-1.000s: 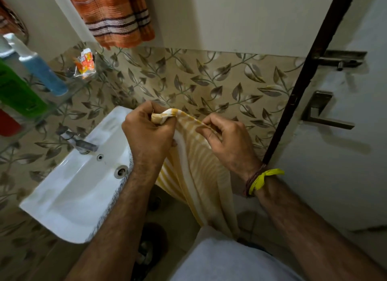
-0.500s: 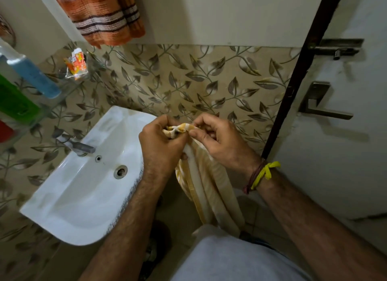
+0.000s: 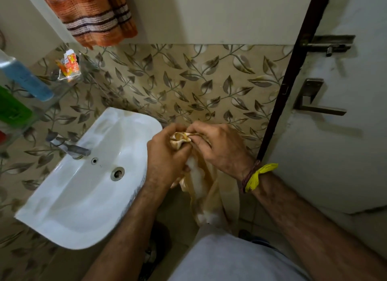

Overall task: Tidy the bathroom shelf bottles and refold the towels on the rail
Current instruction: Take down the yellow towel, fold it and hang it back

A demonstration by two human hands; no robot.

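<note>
- Head view: we held the yellow striped towel (image 3: 201, 188) just right of the sink (image 3: 88, 188), not yet folded or hung.
- Our left hand (image 3: 165, 157) and right hand (image 3: 219, 148) both pinched its bunched top edge; the rest hung below them.
- Above the sink, the orange towel (image 3: 98, 18) hung, and the shelf's blue bottle (image 3: 25, 79) looked unsorted.

Both forearms are bare to the lower edge of the view — no sleeves show. The left hand (image 3: 165, 155) carries no ring, band or watch. At the wrist of the right hand (image 3: 222, 148) sits a dark braided thread (image 3: 248, 175), and just beside it a bright yellow band (image 3: 258, 176) tied in a knot, its loose ends sticking outward. Lower down, the person wears a light grey garment (image 3: 232, 259) — plain, without visible print.
</note>
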